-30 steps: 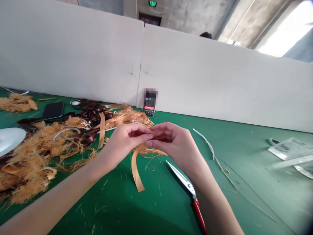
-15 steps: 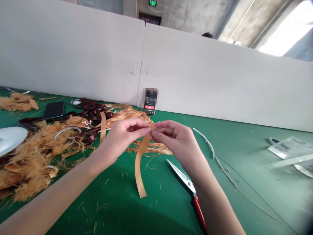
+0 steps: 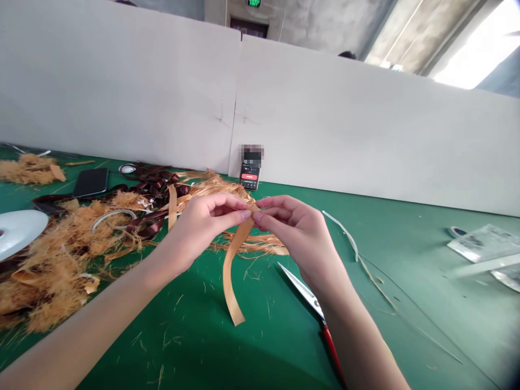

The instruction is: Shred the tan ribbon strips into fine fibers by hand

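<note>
A tan ribbon point(image 3: 229, 276) hangs down in a curve from between my fingertips, its loose end above the green table. My left hand point(image 3: 211, 225) pinches its upper end between thumb and fingers. Right beside it, my right hand point(image 3: 298, 227) pinches the same end, the two thumbs nearly touching. What the ribbon's top does between the fingertips is mostly hidden. Behind the hands lies a bundle of golden-brown fibre strands point(image 3: 215, 187). Scissors point(image 3: 303, 290) with red handles rest under my right forearm, which covers part of them.
Frayed tan fibre point(image 3: 52, 265), dark brown ribbon point(image 3: 150, 225) and a white disc point(image 3: 20, 230) crowd the left. A black phone point(image 3: 91, 182) lies there; another phone point(image 3: 249, 170) leans on the white partition point(image 3: 345, 119). Clear plastic packets point(image 3: 483, 244) and a thin white strip point(image 3: 341, 230) are right.
Both hands stay at the ribbon's upper end, with small finger shifts. The right fingers sit slightly differently, and the hanging ribbon has swung and bent a little. The view has shifted slightly.
</note>
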{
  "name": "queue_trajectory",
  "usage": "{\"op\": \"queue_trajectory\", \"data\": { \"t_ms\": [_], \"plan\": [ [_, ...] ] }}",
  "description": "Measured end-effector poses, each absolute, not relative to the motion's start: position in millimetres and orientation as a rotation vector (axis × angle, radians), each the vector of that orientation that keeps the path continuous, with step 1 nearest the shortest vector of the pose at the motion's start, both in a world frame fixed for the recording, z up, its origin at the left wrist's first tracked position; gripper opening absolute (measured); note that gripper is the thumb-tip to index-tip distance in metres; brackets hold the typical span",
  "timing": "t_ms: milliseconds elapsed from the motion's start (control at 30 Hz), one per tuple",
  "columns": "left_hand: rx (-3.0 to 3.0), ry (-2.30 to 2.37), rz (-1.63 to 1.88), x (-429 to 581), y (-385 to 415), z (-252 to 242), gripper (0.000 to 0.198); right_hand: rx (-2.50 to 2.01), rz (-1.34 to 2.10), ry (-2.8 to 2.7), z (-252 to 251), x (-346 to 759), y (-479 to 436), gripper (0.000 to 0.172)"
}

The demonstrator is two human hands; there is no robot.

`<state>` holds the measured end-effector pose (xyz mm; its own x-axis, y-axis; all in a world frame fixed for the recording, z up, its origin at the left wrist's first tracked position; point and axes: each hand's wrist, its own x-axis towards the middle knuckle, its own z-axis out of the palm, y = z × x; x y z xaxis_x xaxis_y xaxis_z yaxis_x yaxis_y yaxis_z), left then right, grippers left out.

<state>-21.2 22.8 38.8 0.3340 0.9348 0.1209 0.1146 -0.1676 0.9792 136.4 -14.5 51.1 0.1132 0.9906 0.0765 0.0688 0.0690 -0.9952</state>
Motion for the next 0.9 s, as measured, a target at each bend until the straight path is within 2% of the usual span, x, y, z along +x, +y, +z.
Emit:
{"op": "queue_trajectory", "data": {
  "t_ms": [333, 500, 700, 900],
  "plan": [
    [1.472, 0.979, 0.987, -20.9, 21.2, 40.1, 0.016, -1.25, 1.066, -1.165, 53.1, 139.1, -15.8, 0.022],
    [1.545, 0.978, 0.99, -20.1, 22.2, 39.0, 0.012, -1.25, 1.09, -1.161, 53.8, 139.7, -15.9, 0.021],
    [1.589, 0.996, 0.978, -22.5, 23.5, 36.0, 0.011, -1.245, 1.072, -1.185, 51.7, 138.2, -15.3, 0.028],
    [1.566, 0.959, 0.916, -21.7, 21.2, 39.7, 0.019, -1.258, 1.104, -1.155, 53.1, 138.9, -14.3, 0.027]
  ]
}}
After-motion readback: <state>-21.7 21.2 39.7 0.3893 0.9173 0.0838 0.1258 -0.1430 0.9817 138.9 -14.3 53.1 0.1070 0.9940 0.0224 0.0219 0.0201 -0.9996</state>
